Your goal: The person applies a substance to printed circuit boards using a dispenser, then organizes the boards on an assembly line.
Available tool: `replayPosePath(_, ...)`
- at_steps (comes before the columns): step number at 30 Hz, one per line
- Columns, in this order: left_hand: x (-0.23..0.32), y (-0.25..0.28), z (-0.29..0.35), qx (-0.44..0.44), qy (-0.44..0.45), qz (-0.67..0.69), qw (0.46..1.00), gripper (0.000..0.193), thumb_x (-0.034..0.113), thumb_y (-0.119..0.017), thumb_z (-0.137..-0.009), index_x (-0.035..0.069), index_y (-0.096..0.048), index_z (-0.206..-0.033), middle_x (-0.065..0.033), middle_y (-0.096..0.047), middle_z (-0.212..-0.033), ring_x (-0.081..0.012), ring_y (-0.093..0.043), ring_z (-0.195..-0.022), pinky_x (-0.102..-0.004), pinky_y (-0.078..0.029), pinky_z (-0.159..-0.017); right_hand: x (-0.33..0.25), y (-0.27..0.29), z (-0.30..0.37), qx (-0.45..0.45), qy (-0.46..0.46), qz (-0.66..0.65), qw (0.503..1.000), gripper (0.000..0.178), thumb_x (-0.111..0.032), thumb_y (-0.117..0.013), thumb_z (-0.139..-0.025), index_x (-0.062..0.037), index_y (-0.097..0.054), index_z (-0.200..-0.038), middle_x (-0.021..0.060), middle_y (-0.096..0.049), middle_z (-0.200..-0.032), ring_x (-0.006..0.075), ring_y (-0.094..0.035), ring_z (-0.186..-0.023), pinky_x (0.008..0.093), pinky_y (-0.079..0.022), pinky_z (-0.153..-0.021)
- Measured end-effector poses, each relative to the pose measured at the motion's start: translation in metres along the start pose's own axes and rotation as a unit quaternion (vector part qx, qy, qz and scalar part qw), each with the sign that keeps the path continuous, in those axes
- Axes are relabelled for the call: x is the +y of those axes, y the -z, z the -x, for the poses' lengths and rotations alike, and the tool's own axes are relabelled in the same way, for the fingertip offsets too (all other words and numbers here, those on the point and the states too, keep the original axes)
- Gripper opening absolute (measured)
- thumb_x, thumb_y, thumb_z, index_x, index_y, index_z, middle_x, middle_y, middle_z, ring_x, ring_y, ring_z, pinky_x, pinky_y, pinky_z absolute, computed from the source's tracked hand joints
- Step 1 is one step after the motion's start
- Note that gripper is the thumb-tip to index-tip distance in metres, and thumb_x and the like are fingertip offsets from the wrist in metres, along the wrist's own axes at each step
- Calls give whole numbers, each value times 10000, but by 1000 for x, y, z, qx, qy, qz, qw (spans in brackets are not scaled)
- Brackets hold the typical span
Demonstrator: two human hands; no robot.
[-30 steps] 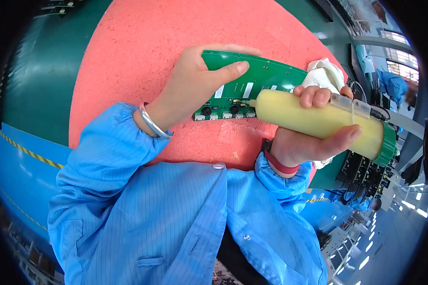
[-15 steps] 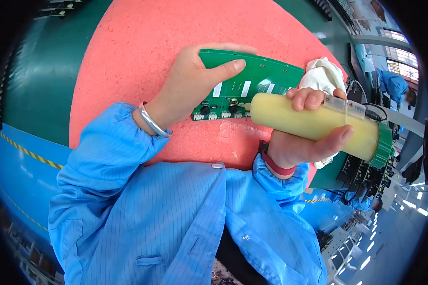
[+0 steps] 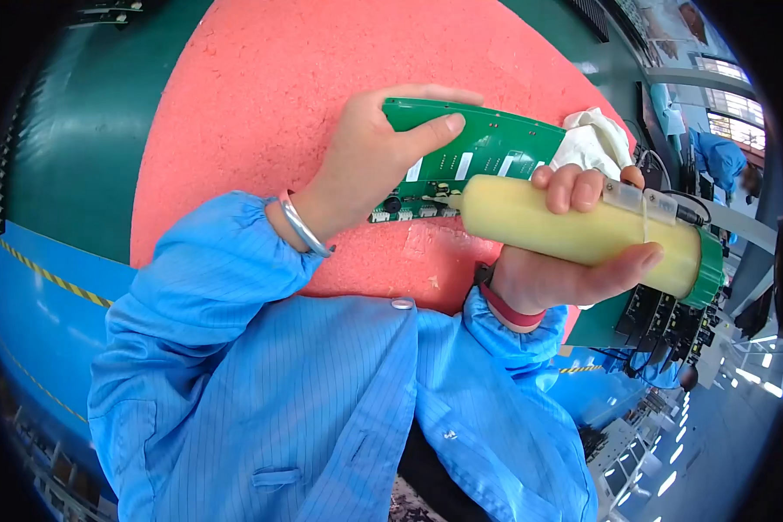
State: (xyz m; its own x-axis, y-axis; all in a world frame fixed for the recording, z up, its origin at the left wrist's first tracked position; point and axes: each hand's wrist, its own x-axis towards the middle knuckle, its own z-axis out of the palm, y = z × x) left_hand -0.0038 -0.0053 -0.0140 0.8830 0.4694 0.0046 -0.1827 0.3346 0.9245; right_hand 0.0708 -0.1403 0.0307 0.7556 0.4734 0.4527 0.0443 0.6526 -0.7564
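My left hand (image 3: 370, 152) grips a long green circuit board (image 3: 487, 139) by its left end, thumb on the face and fingers behind the far edge. White connectors and small black parts line the board's near edge. In my right hand (image 3: 574, 235) lies a fat, pale yellow glue syringe (image 3: 531, 217) with a green cap at its back end, fingers and thumb wrapped round it. Its thin nozzle points left at the parts along the near edge; whether the tip touches them I cannot tell. The syringe hides the board's lower right part.
A pink foam mat (image 3: 244, 104) lies under the board on a green table (image 3: 78, 148). A crumpled white cloth (image 3: 596, 139) sits right of the board. Several dark boards (image 3: 661, 317) stand beyond the syringe's cap. Another person in blue (image 3: 720, 157) is at far right.
The left hand and board have shifted slightly right, and the board looks tipped more. The syringe has moved a little right, its nozzle still over the near-edge parts.
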Motion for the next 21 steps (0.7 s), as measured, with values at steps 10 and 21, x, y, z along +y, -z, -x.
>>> replayPosePath(10, -1, 1, 0, -19, 32, 66, 997, 421, 343, -411, -929, -7, -610, -1054, -108, -646, -917, -122, -624, -734, -205, -521, -641, 14, -7, 4, -27, -18, 11, 999, 595, -572, -392, -862, -85, -421, -1202, 59, -512, -775, 150, -490, -682, 353, -427, -709)
replayPosePath(21, -1, 0, -1, -19, 29, 107, 994, 638, 475, -208, -941, -6, -613, -1045, -143, -646, -948, -147, -632, -753, -214, -516, -655, 5, -12, -5, 9, -21, 1, 1000, 604, -577, -390, -861, -85, -420, -1210, 53, -511, -773, 147, -492, -679, 340, -427, -703)
